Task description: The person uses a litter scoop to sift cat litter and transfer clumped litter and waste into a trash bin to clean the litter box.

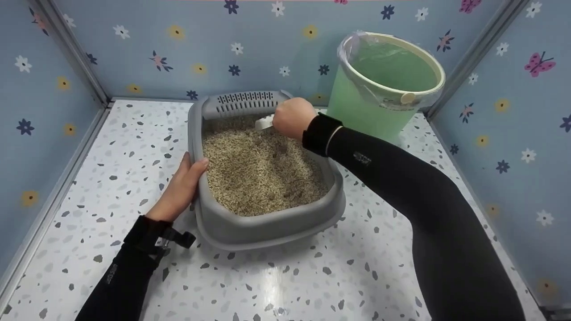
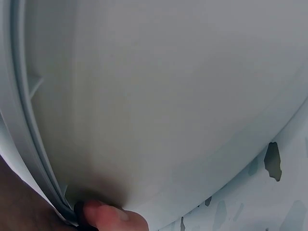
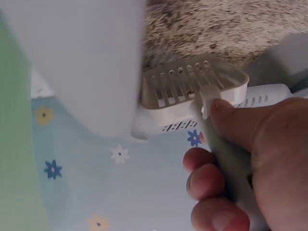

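Observation:
A grey litter box (image 1: 267, 227) filled with tan pellet litter (image 1: 241, 174) stands on the floor. My left hand (image 1: 180, 185) grips its left rim, thumb over the top edge. In the left wrist view, a fingertip (image 2: 115, 219) shows under the rim against the outer wall. Over the back right part of the box, my right hand (image 1: 295, 118) holds a litter scoop (image 3: 192, 89) by its grey handle, fingers curled round it and thumb near the head. The scoop's slotted head looks nearly bare, with a few small bits in its slots.
Behind the box on the right stands a green bin (image 1: 366, 107) with a clear liner over its pale rim. Flower-patterned walls (image 1: 147, 35) enclose the back and both sides. The floor (image 1: 111, 187) is white with grey speckles.

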Motion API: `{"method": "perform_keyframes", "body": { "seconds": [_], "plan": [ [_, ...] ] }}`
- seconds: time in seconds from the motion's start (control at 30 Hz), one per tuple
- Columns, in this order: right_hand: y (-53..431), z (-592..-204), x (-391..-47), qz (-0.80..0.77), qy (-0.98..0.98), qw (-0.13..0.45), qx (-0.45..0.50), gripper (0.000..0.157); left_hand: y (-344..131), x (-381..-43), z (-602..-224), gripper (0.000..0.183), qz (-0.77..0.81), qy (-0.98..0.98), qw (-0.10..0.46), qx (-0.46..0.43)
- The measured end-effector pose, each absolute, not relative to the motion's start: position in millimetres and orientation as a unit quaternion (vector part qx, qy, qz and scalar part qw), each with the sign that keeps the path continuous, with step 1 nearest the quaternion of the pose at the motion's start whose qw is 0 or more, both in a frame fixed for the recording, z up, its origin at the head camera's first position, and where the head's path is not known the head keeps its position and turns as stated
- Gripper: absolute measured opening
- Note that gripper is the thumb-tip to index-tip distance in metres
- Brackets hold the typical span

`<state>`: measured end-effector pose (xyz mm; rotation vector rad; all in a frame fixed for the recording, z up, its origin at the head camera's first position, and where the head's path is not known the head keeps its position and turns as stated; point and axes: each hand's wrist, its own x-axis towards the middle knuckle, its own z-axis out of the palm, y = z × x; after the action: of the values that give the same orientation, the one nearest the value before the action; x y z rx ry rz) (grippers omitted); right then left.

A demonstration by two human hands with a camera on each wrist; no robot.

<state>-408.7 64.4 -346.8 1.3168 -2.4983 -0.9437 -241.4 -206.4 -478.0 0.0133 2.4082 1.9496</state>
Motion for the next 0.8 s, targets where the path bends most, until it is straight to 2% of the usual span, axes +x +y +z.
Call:
{"method": "perform_keyframes", "body": {
  "seconds": [0.23, 0.6, 0.8],
  "plan": [
    [55, -350, -414, -0.373, -0.825, 0.030, 0.423, 0.053, -206, -243, -478, 0.098, 0.621, 0.784, 0.024, -0.002],
    [54, -352, -439, -0.389, -0.838, -0.056, 0.378, 0.044, -204, -244, -478, 0.097, 0.619, 0.785, 0.022, 0.001],
    [68, -343, -434, -0.325, -0.863, -0.020, 0.385, 0.042, -208, -242, -477, 0.101, 0.609, 0.792, 0.034, -0.015]
  ]
}}
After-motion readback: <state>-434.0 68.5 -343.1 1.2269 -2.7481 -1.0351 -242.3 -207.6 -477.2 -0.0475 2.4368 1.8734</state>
